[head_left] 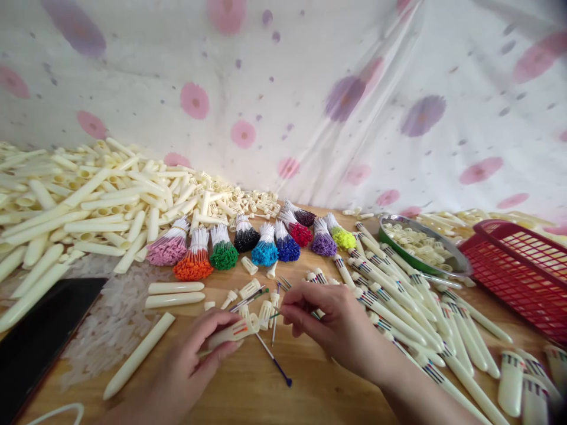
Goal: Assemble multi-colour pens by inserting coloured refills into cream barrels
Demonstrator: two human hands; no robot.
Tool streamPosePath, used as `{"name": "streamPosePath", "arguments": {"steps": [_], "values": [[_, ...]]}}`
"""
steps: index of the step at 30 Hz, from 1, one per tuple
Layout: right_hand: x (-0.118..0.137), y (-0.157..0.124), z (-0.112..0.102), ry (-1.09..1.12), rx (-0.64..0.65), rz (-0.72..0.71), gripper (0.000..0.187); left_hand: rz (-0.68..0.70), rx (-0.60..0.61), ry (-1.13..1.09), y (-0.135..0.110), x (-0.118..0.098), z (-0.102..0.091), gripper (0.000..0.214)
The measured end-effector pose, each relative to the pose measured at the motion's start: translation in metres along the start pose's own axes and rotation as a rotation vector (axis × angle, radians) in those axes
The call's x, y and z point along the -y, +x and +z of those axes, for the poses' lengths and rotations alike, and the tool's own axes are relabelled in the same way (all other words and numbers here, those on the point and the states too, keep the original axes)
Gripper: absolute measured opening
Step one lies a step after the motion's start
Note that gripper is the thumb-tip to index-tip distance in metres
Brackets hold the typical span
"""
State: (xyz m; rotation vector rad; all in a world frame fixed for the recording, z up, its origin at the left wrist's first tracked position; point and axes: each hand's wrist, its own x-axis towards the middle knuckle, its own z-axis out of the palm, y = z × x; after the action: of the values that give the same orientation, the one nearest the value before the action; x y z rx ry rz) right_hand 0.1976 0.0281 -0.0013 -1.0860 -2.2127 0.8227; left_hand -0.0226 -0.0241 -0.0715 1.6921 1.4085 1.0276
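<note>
My left hand [197, 357] is wrapped around a cream pen barrel [237, 333] lying slantwise, its slotted end pointing right. An orange slider shows in one slot. Between thumb and forefinger, my right hand [332, 321] pinches a thin green pen refill [275, 315] just right of the barrel's open end; whether its tip is inside I cannot tell. Under the hands lies a dark-blue-ended refill [275, 361] on the wooden table [248, 401]. Loose slotted pen parts [250, 288] and a few more refills sit just behind the barrel.
Tied refill bundles in several colours [194, 260] stand in a row behind. A heap of cream barrels [88, 200] fills the left, above a dark tablet-like device [48, 336]. Multicolour pens [398, 301] spread to the right, near a green-sided bowl [463, 265] and red basket [522, 265].
</note>
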Motion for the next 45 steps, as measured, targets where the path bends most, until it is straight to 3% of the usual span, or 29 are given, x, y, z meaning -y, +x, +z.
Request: {"name": "streamPosePath", "arguments": {"steps": [7,13,20,24,34,41,45], "values": [[0.001,0.000,0.005,0.203,0.019,0.108,0.020,-0.009,-0.009,0.007,0.000,0.001,0.000,0.020],[0.004,0.002,0.005,0.199,0.105,0.177,0.017,0.032,-0.005,0.045,0.001,-0.003,-0.002,0.020],[0.003,0.004,0.031,0.802,0.172,0.390,0.038,0.096,-0.007,0.058,0.000,-0.002,-0.001,0.020],[0.003,0.003,0.044,0.902,0.159,0.364,0.041,0.099,0.003,0.047,0.000,-0.001,-0.001,0.020],[0.004,0.000,0.022,0.680,0.193,0.252,0.028,0.115,0.035,-0.037,0.000,0.004,-0.007,0.021],[0.027,-0.011,0.010,0.218,0.088,-0.092,0.014,0.256,0.013,-0.121,0.000,0.009,-0.012,0.023],[0.020,-0.009,0.009,0.049,0.056,-0.145,0.015,0.282,-0.005,-0.127,0.001,0.011,-0.012,0.025]]}}
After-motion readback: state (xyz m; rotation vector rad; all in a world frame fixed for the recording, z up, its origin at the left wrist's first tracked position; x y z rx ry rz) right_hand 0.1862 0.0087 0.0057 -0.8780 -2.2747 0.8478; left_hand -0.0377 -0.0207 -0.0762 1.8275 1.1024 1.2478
